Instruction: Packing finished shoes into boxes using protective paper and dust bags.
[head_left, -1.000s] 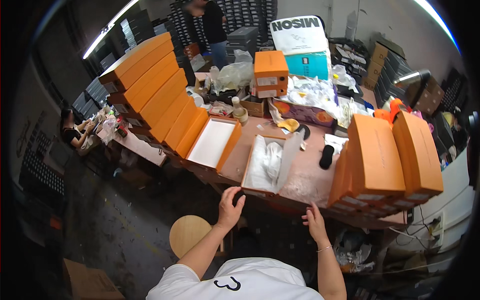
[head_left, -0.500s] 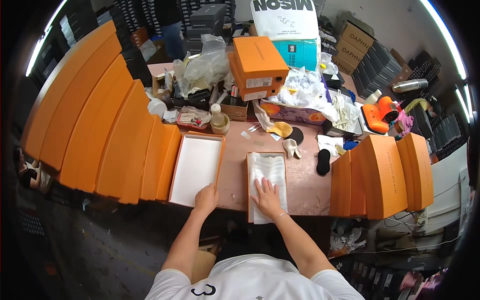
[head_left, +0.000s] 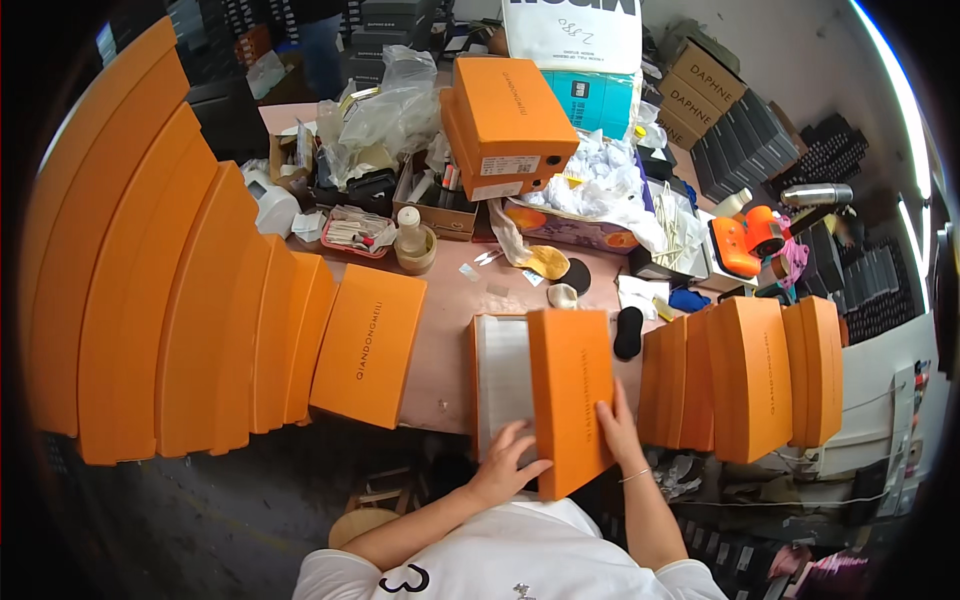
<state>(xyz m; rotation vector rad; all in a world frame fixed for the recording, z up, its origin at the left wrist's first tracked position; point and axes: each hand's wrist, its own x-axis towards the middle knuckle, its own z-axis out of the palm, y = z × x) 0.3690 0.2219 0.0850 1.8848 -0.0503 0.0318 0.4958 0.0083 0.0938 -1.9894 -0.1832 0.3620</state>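
Observation:
An orange shoe box lid [head_left: 572, 405] is tilted over the right part of an open shoe box, and my right hand [head_left: 622, 425] grips its right edge. The open shoe box [head_left: 476, 350] lies at the table's front edge with white wrapping [head_left: 505, 365] showing inside. Beside the lid's near left corner, my left hand [head_left: 508, 468] has its fingers apart over the wrapping, its thumb at the lid's edge. Whether the thumb touches the lid I cannot tell. The lid hides the box's right side.
Leaning rows of orange shoe boxes stand left [head_left: 215, 310] and right [head_left: 745, 380]. A single orange box [head_left: 368, 345] lies left of the open one. Behind are a bottle [head_left: 410, 232], stacked orange boxes [head_left: 510, 120], crumpled paper [head_left: 600, 180] and a black pad [head_left: 628, 333].
The lid, lying white side up at the left, has been turned over and carried right above the open box. My right hand has left the wrapping and taken the lid. An orange box top now shows at left.

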